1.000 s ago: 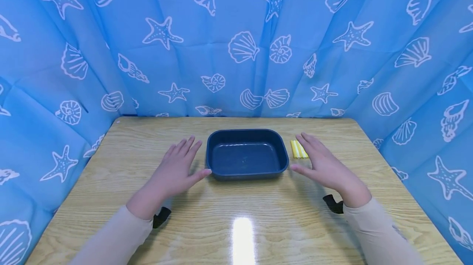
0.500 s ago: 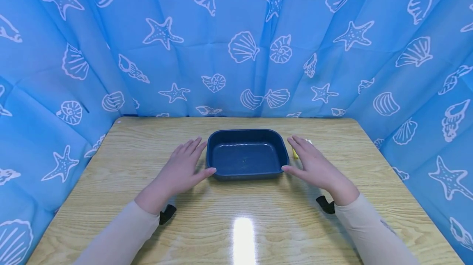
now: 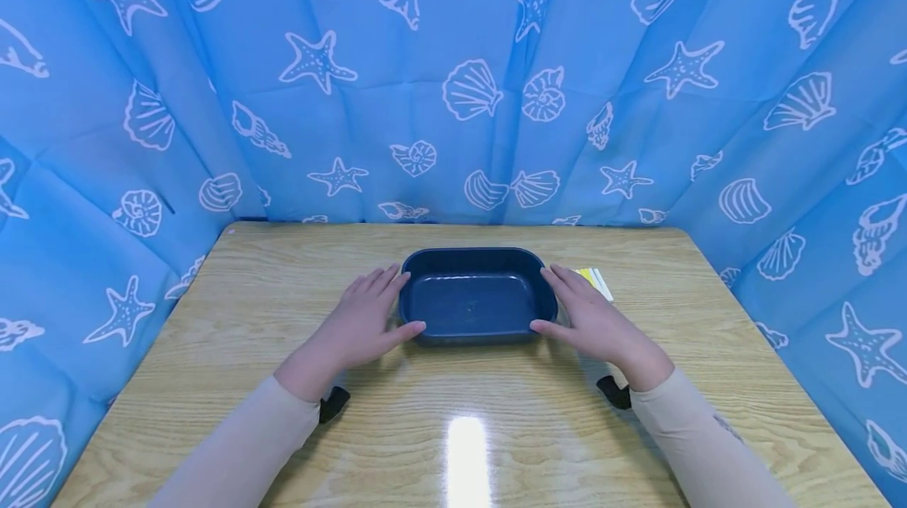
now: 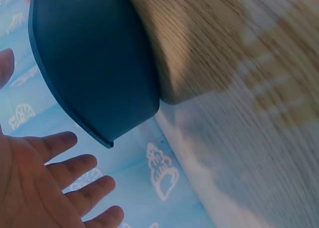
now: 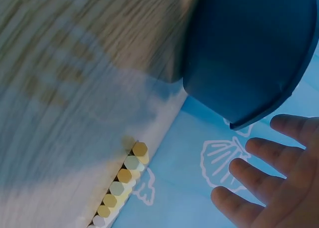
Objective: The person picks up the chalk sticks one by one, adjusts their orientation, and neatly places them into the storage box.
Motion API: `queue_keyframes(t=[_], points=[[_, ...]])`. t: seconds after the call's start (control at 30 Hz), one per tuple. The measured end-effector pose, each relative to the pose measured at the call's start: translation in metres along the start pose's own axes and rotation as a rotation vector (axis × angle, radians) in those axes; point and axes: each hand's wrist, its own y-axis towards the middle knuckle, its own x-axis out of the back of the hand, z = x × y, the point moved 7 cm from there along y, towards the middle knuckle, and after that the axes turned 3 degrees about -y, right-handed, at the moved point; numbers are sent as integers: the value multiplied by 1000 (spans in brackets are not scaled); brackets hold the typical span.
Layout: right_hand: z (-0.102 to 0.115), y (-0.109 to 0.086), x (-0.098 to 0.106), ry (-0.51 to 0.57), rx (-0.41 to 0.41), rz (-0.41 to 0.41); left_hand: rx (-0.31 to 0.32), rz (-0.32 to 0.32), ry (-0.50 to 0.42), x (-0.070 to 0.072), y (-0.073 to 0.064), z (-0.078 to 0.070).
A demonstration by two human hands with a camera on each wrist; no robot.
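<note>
Dish [image 3: 475,307], deep blue, rectangular with rounded corners, upright on the wood-grain counter [image 3: 397,445], nearer the far edge than the near edge, roughly midway between left and right edges. Left hand [image 3: 364,323] at the dish's left end, right hand [image 3: 584,317] at its right end — both released, fingers extended, nothing held. In the head view, thumbs and fingertips overlapping the rim; in both wrist views, blue shell-print curtain [image 3: 439,35] visible between fingertips and dish wall, so contact uncertain. Just changed: both hands drawn inward from either side, now close against the ends; dish unmoved on the counter. Meaning for the work, as a judgement: dish framed from both ends, grip not yet taken. Toward the counter's right edge, just past the right hand's fingers — hexagonal yellow-and-white sticks [image 3: 597,283] in a row, partly hidden.
</note>
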Motion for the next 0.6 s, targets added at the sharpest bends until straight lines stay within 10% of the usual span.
queue_keyframes(t=[0.6], points=[[-5,4,-11,-45,-33,63,39,62,21,-8,4,-1]])
